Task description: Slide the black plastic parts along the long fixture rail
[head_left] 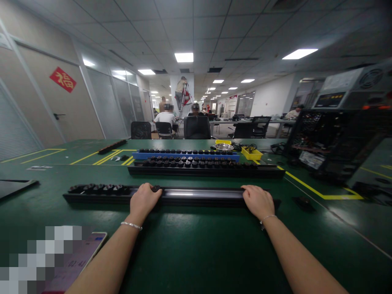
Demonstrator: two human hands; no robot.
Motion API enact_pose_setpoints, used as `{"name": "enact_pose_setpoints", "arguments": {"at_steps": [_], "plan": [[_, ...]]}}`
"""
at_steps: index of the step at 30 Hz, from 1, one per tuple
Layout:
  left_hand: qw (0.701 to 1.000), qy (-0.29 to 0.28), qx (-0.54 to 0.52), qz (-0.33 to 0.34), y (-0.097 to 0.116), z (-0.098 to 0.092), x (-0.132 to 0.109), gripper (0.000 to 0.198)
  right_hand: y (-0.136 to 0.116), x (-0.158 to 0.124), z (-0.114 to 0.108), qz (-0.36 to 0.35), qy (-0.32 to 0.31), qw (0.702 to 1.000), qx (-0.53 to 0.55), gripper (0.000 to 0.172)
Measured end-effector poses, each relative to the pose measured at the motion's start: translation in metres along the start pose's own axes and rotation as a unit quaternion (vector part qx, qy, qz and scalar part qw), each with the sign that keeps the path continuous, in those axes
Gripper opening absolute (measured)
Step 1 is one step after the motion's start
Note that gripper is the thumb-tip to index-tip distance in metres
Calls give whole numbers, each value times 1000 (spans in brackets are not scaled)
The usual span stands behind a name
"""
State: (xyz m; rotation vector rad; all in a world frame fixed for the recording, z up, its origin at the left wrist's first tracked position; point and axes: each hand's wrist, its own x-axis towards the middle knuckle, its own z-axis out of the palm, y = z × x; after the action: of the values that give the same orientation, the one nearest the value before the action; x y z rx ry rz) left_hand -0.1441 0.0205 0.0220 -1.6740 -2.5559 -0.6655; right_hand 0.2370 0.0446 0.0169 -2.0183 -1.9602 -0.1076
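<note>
A long black rail (196,197) with a shiny middle lies crosswise on the green table in front of me. Several small dark round parts (108,188) sit in a row in its left end. My left hand (143,201) is closed over the rail left of its middle, and its thumb and finger hold a small black round part (156,188) at the rail's top. Toward the right end, my right hand (259,201) grips the rail with curled fingers. Its fingertips are hidden behind the rail.
Behind lie another black rail (208,171) and a blue rail (141,155), both with rows of round parts. A metal bowl (224,147) and a yellow tray (251,154) stand beyond. An opened computer case (321,143) is at right, a phone (88,249) at lower left.
</note>
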Motion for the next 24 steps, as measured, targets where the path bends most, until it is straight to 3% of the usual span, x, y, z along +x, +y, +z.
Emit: {"name": "enact_pose_setpoints", "arguments": {"at_steps": [24], "plan": [[1000,7,2,6,1,4,0,40,1,0,1,-2,10,1000,2,45]]}}
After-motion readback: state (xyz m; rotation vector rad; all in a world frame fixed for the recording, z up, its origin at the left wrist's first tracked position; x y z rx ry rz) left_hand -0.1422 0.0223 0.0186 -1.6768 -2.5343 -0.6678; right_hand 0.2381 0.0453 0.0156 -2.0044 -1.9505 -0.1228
